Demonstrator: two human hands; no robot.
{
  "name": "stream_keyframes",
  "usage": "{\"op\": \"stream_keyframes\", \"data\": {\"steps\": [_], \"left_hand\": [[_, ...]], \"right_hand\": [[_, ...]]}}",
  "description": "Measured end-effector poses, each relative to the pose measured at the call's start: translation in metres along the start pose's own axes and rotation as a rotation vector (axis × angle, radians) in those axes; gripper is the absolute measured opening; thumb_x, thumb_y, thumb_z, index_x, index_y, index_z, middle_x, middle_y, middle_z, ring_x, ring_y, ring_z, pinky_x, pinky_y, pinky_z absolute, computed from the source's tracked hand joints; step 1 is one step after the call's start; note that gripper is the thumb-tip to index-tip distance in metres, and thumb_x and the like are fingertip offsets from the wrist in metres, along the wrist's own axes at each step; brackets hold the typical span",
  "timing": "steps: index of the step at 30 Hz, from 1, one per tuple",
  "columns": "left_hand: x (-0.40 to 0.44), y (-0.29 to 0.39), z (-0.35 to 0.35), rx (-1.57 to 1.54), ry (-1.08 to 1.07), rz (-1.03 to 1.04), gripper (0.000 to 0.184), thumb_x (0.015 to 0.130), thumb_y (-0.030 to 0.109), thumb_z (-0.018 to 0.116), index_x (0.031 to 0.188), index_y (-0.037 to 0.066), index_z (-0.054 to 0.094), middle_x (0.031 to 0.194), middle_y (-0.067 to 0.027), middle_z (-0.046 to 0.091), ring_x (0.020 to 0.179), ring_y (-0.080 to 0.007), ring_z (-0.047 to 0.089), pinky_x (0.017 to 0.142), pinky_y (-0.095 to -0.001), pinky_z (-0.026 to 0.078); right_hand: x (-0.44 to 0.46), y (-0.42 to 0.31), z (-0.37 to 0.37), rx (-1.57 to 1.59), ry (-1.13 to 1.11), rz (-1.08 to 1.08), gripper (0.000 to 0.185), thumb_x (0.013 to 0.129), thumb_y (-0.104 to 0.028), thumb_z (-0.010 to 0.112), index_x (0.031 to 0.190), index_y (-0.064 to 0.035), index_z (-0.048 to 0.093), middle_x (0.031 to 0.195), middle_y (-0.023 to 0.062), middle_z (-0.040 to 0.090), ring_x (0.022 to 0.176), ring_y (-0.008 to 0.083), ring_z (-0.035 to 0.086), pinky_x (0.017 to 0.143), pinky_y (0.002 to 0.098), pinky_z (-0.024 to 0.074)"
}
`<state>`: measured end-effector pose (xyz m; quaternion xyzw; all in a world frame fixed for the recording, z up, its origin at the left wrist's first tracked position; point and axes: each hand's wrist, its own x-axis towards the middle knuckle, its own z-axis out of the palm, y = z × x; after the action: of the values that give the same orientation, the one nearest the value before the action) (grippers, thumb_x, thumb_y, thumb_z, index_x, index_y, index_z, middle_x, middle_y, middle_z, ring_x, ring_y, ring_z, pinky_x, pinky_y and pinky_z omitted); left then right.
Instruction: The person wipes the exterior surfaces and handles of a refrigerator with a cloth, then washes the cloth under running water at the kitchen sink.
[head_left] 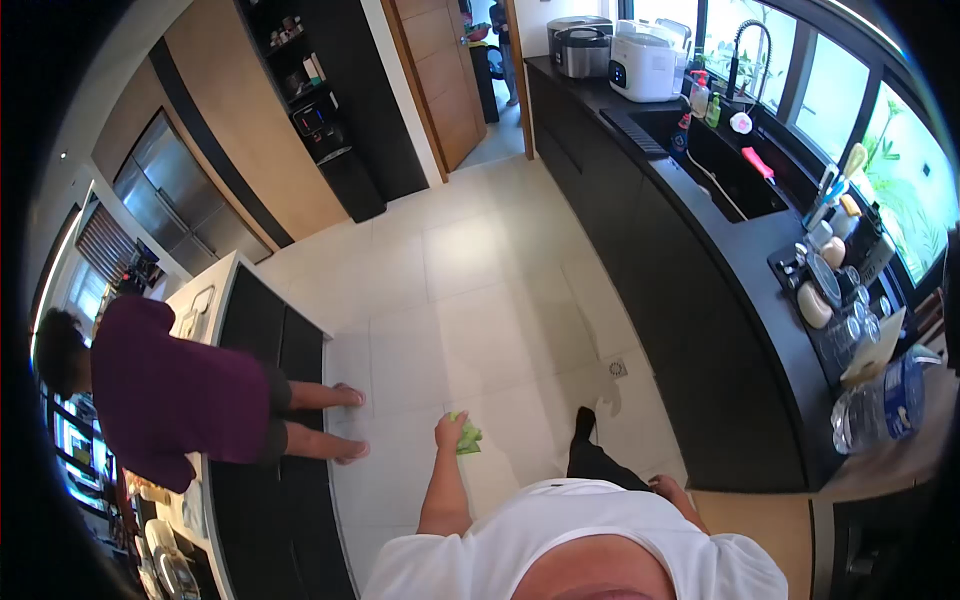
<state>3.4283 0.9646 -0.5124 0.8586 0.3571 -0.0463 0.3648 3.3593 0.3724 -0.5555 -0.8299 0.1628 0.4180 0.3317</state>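
Observation:
My left hand [449, 431] is held out over the floor, its fingers wrapped round a crumpled light-green cloth [469, 437]. Part of the cloth hangs out past the fingers. Low at my side is my right hand [667, 487], close to the front of the dark counter. It is small and partly hidden in this view, so I cannot make out its fingers well or see anything in it.
A person in a purple shirt [180, 390] leans over the island [235, 275] on the left. Along the right runs a dark counter [730, 255] with a sink [725, 195], a dish rack [815, 285] and a large water bottle [880, 405]. A wooden door [432, 75] stands ajar ahead.

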Motion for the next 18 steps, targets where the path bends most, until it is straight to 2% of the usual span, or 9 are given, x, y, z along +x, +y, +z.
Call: {"op": "stream_keyframes", "data": {"steps": [4,5,7,11,13,15,16,17,18], "left_hand": [[0.049,0.053,0.033,0.009,-0.007,0.021,0.058,0.075,0.057,0.066,0.104,0.006,0.065,0.098,-0.0185,0.068,0.095,-0.036,0.064,0.083,-0.0441,0.049],[0.056,0.049,0.046,0.069,0.022,0.027,0.059,0.075,0.057,0.066,0.106,0.007,0.064,0.1,-0.0183,0.068,0.095,-0.0357,0.064,0.084,-0.0439,0.049],[0.063,0.039,0.058,0.05,-0.063,-0.01,0.057,0.073,0.055,0.069,0.105,0.008,0.064,0.102,-0.0181,0.067,0.097,-0.0355,0.064,0.085,-0.0434,0.049],[0.093,0.01,0.079,-0.044,-0.174,-0.215,0.055,0.068,0.047,0.075,0.104,0.007,0.064,0.102,-0.0179,0.068,0.098,-0.0347,0.064,0.085,-0.0429,0.05],[0.109,0.033,0.082,0.028,-0.087,-0.243,0.054,0.067,0.045,0.075,0.104,0.006,0.065,0.101,-0.0183,0.068,0.097,-0.0343,0.064,0.084,-0.0428,0.051],[0.106,0.043,0.083,0.005,-0.041,-0.286,0.053,0.067,0.043,0.076,0.103,0.006,0.065,0.1,-0.0188,0.068,0.097,-0.0341,0.065,0.085,-0.0428,0.051],[0.112,0.052,0.084,-0.062,-0.027,-0.303,0.053,0.067,0.042,0.076,0.103,0.006,0.065,0.1,-0.0192,0.068,0.097,-0.034,0.065,0.085,-0.0428,0.05],[0.121,0.058,0.089,-0.129,-0.012,-0.317,0.053,0.067,0.042,0.076,0.103,0.005,0.065,0.1,-0.0195,0.068,0.098,-0.0339,0.065,0.085,-0.0428,0.05],[0.129,0.062,0.095,-0.146,-0.021,-0.327,0.052,0.067,0.041,0.076,0.103,0.005,0.065,0.1,-0.0195,0.068,0.098,-0.034,0.065,0.085,-0.0429,0.05]], "right_hand": [[0.037,-0.035,-0.044,0.016,-0.06,0.046,0.03,0.087,-0.024,0.058,0.112,-0.0085,0.066,0.097,0.0117,0.069,0.076,0.0244,0.068,0.066,0.04,0.0549],[0.058,-0.045,-0.056,0.0,-0.09,0.053,0.03,0.087,-0.024,0.059,0.111,-0.0081,0.066,0.097,0.0122,0.069,0.077,0.0251,0.068,0.067,0.0401,0.0548],[0.099,-0.073,-0.093,-0.052,-0.133,0.072,0.03,0.087,-0.025,0.059,0.109,-0.0074,0.067,0.097,0.0131,0.069,0.079,0.0264,0.067,0.069,0.0404,0.0547],[0.194,-0.15,-0.18,-0.292,-0.227,0.095,0.03,0.085,-0.028,0.06,0.105,-0.0059,0.068,0.096,0.0151,0.069,0.083,0.0289,0.067,0.072,0.041,0.0544],[0.237,-0.207,-0.228,-0.542,-0.205,-0.038,0.031,0.085,-0.029,0.06,0.103,-0.0051,0.068,0.095,0.0161,0.069,0.085,0.0302,0.067,0.074,0.0413,0.0542],[0.247,-0.289,-0.274,-0.882,0.0,-0.379,0.037,0.086,-0.032,0.059,0.113,-0.0079,0.066,0.121,0.015,0.062,0.108,0.0353,0.061,0.091,0.0436,0.0491],[0.288,-0.319,-0.298,-0.925,0.012,-0.502,0.038,0.088,-0.034,0.058,0.111,-0.0049,0.065,0.116,0.0162,0.064,0.107,0.0347,0.06,0.09,0.042,0.0496],[0.196,-0.417,-0.326,-0.651,0.185,-0.534,0.041,0.088,-0.03,0.06,0.12,-0.0046,0.061,0.123,0.0162,0.06,0.113,0.0345,0.058,0.094,0.041,0.0475],[0.191,-0.461,-0.344,-0.467,0.311,-0.645,0.045,0.086,-0.025,0.064,0.125,-0.004,0.058,0.126,0.0169,0.059,0.117,0.0336,0.055,0.097,0.0407,0.0459]]}}
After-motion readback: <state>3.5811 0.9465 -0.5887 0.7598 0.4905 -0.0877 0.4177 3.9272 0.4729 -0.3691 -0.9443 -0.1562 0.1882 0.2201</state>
